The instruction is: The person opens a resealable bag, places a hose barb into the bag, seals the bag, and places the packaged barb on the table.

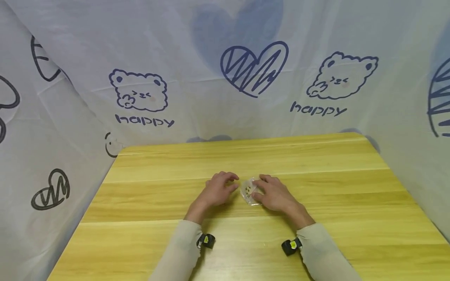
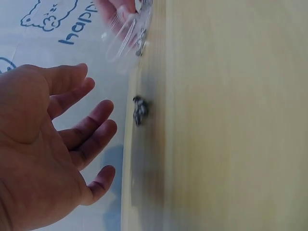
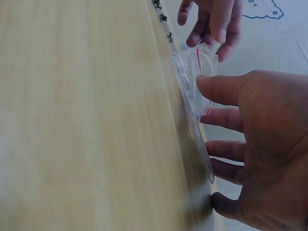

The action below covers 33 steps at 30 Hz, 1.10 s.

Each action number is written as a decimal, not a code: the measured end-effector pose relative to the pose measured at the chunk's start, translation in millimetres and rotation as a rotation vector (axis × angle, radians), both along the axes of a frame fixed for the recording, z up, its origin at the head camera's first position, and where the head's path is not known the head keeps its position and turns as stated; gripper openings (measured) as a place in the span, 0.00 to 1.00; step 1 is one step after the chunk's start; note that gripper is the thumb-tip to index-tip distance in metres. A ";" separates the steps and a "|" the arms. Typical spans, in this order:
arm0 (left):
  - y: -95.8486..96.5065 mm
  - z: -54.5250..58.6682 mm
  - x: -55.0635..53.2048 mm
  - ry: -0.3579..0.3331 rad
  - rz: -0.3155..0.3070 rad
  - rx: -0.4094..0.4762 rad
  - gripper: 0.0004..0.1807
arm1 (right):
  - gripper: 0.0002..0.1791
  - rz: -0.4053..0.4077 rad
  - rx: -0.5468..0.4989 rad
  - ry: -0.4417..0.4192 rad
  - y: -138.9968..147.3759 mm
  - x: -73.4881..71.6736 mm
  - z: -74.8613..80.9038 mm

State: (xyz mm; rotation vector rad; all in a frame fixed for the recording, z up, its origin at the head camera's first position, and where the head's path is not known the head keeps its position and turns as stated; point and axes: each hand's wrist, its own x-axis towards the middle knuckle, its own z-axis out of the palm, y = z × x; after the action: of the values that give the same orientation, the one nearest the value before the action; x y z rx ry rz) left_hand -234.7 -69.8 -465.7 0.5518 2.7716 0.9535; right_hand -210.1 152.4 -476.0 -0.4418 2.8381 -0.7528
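My right hand (image 1: 275, 194) pinches a small clear zip bag (image 1: 250, 201) between thumb and index finger. The bag (image 3: 187, 67) has a red line along its mouth and stands tilted close to the table in the right wrist view. Small shiny metal pieces (image 2: 141, 42) show at the bag, too small to name. Another metal piece (image 2: 140, 110) lies on the tabletop near my left hand (image 2: 43, 144), and several dark pieces (image 3: 163, 18) sit beyond the bag's mouth. To the left of the bag, my left hand holds nothing, its fingers loosely bent.
The wood-grain table (image 1: 158, 234) reaches back to a pale cloth (image 1: 200, 97) printed with hearts and bears, which also hangs at both sides. A black wrist strap (image 1: 207, 240) sits on the left forearm and another strap (image 1: 291, 246) on the right.
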 end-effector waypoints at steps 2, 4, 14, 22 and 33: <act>-4.9 0.4 1.0 -0.007 0.006 0.016 0.16 | 0.27 0.003 0.000 0.001 0.3 0.1 -0.5; -9.3 0.8 2.3 -0.009 0.011 0.023 0.16 | 0.27 0.004 -0.001 0.000 0.7 0.1 -0.6; -25.6 0.6 9.4 -0.075 0.015 -0.065 0.17 | 0.27 0.003 -0.008 -0.005 1.2 -0.1 -1.1; -34.3 -3.4 14.9 -0.109 0.015 -0.135 0.17 | 0.26 0.014 -0.006 -0.003 0.5 1.7 -0.8; -38.7 -4.1 16.1 -0.098 0.055 -0.152 0.08 | 0.26 0.022 -0.007 -0.001 1.4 1.1 0.2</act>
State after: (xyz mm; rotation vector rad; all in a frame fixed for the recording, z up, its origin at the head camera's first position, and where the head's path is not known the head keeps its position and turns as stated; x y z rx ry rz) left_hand -218.6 -108.5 -469.8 0.3964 2.7538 0.7508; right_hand -208.9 153.8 -475.9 -0.4730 2.8261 -0.7586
